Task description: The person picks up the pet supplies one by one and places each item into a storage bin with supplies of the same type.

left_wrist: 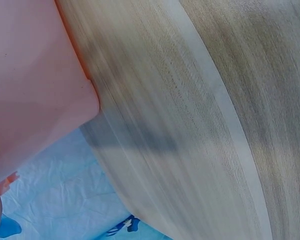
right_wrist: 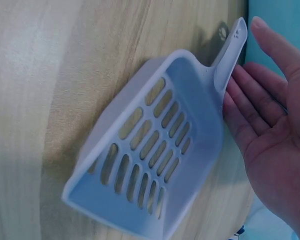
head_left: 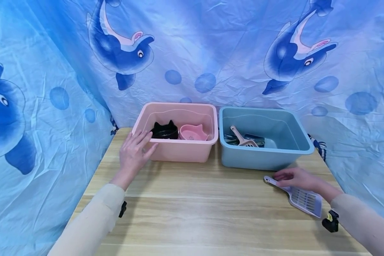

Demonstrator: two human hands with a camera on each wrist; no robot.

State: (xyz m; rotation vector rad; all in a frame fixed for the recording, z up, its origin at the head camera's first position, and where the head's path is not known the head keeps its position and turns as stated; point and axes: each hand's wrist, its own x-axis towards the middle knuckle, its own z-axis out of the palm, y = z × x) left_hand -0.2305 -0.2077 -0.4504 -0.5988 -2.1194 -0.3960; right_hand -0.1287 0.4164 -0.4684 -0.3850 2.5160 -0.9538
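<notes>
A lavender slotted litter scoop point(head_left: 304, 199) lies on the table in front of the blue bin point(head_left: 265, 156). Beside its handle is my right hand point(right_wrist: 275, 110), palm toward the scoop, with fingertips right at the handle and the thumb apart from it. My left hand point(head_left: 135, 151) rests its extended fingers on the front left corner of the pink bin point(head_left: 179, 151). Inside that bin sit a black cat-eared bowl point(head_left: 165, 132) and a pink cat-eared bowl point(head_left: 193, 133). Only a sliver of the left hand shows in the left wrist view.
The blue bin holds a pale pink slotted scoop point(head_left: 240, 134) lying over several dark and clear-looking items point(head_left: 256, 138). Both bins stand side by side at the back of the wooden table point(head_left: 192, 206). A blue dolphin-print curtain point(head_left: 192, 53) hangs behind and on both sides.
</notes>
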